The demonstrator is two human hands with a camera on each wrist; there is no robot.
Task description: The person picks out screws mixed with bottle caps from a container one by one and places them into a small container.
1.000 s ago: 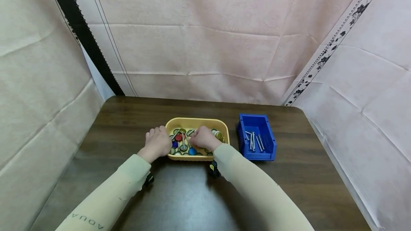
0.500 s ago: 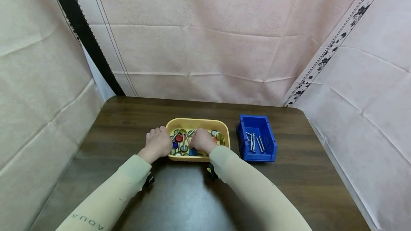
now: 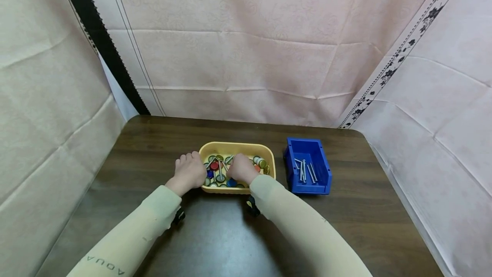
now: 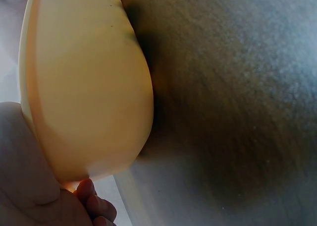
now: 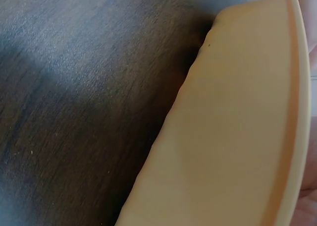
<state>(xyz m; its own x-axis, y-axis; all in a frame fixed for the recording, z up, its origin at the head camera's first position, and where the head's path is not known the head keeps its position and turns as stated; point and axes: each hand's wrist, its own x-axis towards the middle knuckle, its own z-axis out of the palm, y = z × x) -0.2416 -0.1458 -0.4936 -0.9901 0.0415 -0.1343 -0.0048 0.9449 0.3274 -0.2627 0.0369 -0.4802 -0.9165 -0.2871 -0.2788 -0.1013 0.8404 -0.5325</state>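
A shallow yellow tray [image 3: 246,145] sits on the table with bottle caps and metal bolts mixed in it. Among these are a red cap [image 3: 214,165], a blue cap [image 3: 231,182] and a bolt [image 3: 221,170]. My left hand [image 3: 188,173] grips the tray's left end; in the left wrist view its fingertips [image 4: 99,206] curl by the tray's outer wall. Over the middle of the tray, my right hand [image 3: 244,168] reaches down among the pieces, its fingertips hidden. The right wrist view is mostly filled by the tray's outer wall [image 5: 233,102].
To the right of the tray stands a blue bin [image 3: 307,145] with several bolts [image 3: 302,171] inside. Both rest on a dark wood table [image 3: 226,234]. Pale cloth [image 3: 246,63] hangs behind the table and on both sides.
My right hand has shifted slightly left and down within the tray, uncovering an orange-red cap on its right. The left hand stays at the tray's end.
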